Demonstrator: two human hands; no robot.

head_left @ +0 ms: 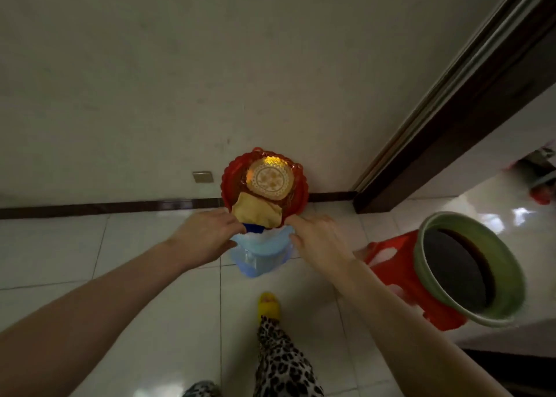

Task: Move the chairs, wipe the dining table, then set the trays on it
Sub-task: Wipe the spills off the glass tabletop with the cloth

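A red scalloped tray (301,190) sits on top of a pale blue plastic stool (259,253) by the wall. Inside the tray lie a round gold-patterned dish (272,179) and a folded yellow cloth (257,213). My left hand (207,231) is at the tray's near left edge, fingers curled by a dark blue piece (254,228) under the cloth. My right hand (319,240) touches the near right rim, fingers spread. Whether either hand grips the tray is unclear.
A red plastic stool (391,264) stands to the right, partly behind a green-rimmed container (469,270) with dark contents. A dark door frame (451,119) rises at right. White tiled floor (135,261) spreads below; my yellow slipper (269,303) is near the blue stool.
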